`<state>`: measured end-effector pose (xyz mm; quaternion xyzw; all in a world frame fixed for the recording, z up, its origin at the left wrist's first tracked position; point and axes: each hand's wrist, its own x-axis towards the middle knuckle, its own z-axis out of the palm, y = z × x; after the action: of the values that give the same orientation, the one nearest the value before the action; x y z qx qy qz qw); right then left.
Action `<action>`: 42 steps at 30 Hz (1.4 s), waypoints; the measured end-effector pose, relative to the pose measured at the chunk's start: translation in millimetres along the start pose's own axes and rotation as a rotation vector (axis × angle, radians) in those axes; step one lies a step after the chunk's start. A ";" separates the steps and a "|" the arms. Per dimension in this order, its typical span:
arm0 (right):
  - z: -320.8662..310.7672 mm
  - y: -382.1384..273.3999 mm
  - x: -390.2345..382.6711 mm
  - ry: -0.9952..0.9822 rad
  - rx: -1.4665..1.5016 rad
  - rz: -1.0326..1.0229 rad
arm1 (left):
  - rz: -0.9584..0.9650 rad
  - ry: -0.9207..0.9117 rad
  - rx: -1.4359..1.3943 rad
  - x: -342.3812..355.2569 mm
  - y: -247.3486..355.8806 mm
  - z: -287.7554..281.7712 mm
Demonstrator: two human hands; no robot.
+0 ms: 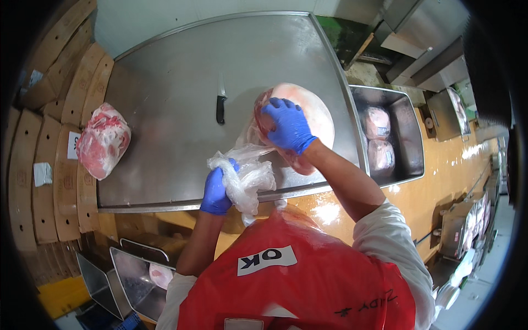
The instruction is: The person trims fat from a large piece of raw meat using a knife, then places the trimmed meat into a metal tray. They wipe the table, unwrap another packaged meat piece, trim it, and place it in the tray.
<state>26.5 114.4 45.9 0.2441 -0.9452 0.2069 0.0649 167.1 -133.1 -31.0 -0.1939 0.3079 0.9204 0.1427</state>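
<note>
A large cut of raw meat (316, 113) with a pale fat side lies near the right edge of the steel table (165, 71). On top of it rests my right hand (289, 124), blue-gloved, fingers spread over the meat. Clear plastic wrap (245, 179) is bunched in my left hand (219, 190), also gloved, at the table's near edge; part of the wrap reaches to the meat's left side. A knife (220, 104) with a black handle lies left of the meat, its blade pointing away from me. Another piece of raw meat (104, 142) sits at the table's left edge.
Stacked cardboard boxes (27, 176) line the left side. A steel tub (410, 132) holding wrapped meat pieces stands against the table's right edge. More steel tubs (132, 275) are at the lower left, one with meat inside. The floor (407, 214) looks wet.
</note>
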 end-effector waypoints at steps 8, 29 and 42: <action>-81.4 63.1 -11.1 0.278 0.101 0.100 | 0.050 -0.067 0.169 -26.4 30.0 -2.1; 71.1 385.8 -127.9 0.285 0.763 0.673 | 0.232 -0.098 0.684 -13.8 106.8 38.7; 34.7 -41.2 -136.3 0.066 0.124 -0.132 | 0.191 0.019 1.047 4.1 24.5 -70.1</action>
<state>164.8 126.2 -1.2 0.3022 -0.9099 0.2682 0.0943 172.9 -195.0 -71.8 -0.0763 0.7437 0.6507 0.1330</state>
